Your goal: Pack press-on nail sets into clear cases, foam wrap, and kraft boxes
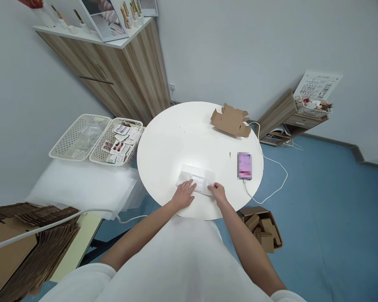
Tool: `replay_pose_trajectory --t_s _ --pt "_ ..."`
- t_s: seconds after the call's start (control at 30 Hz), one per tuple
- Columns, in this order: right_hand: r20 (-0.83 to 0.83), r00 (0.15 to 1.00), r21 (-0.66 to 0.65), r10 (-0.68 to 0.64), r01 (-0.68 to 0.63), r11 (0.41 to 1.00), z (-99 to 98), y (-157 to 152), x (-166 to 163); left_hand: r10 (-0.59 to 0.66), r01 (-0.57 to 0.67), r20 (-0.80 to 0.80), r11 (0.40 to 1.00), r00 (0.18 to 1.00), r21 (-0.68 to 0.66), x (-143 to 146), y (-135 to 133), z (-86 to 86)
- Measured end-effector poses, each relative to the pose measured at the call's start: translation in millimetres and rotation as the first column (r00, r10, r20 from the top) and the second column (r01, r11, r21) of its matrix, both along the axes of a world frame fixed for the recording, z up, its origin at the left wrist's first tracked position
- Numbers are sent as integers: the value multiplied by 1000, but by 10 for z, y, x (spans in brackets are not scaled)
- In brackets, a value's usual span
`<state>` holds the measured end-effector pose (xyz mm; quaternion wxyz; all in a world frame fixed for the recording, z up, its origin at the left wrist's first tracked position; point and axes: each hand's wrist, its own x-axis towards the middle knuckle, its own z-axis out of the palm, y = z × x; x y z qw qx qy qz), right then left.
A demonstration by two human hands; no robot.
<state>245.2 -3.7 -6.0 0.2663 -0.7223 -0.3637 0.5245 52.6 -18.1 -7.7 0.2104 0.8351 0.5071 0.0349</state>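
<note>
A white foam sheet lies on the near part of the round white table. My left hand rests flat on the sheet's near left part, fingers stretched out. My right hand pinches the sheet's near right edge, fingers curled on it. What the sheet wraps, if anything, is hidden.
A flattened brown cardboard box lies at the table's far right. A phone on a white cable lies to the right. Two white baskets stand left, over foam sheets. A carton of small boxes sits on the floor.
</note>
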Motion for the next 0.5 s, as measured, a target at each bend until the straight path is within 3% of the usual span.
replay_pose_trajectory --t_s 0.2,0.4,0.5 --pt "-138 988 34 -69 74 997 97 -162 3 -68 70 64 997 996 -31 112 -103 2" --pt "-160 979 24 123 -121 992 172 -53 -243 -24 26 115 1000 993 -9 109 -103 74" --pt "-56 976 14 213 -212 977 161 -14 -253 -108 105 129 994 986 31 109 -107 131"
